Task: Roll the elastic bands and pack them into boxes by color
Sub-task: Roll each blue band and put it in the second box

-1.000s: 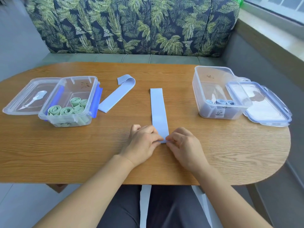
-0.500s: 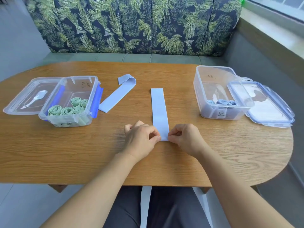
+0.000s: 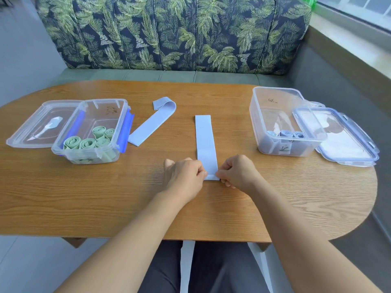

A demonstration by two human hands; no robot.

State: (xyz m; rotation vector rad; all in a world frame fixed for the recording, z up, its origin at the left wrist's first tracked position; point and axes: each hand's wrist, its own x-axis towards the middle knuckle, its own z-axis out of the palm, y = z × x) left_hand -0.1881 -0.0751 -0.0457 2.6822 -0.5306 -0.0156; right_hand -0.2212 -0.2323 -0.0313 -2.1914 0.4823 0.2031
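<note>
Both hands have drawn a little apart since a moment ago, so the near end of the flat blue elastic band (image 3: 205, 140) now shows between them, with a short first fold turned over.

The left hand (image 3: 184, 176) and right hand (image 3: 239, 172) each pinch one near corner of that fold, fingers curled tight. The left fingertips (image 3: 202, 173) are on the left edge, and the right fingertips (image 3: 220, 173) are on the right edge. The rest of the band lies straight out on the wooden table (image 3: 84, 197), pointing away from the person.

From where I stand, the start looks like the risky part. If one hand turns faster than the other, the roll would likely run crooked and cone out at one side. If either pinch slackens, the springy fold could flip open again. A loose core might also make the roll too fat to sit neatly.

The finished roll should go in the right clear box (image 3: 275, 106), which holds blue rolls (image 3: 285, 134). The left clear box (image 3: 105, 108) holds green rolls (image 3: 88, 142). A second blue band (image 3: 152, 123) lies unrolled beside it.
</note>
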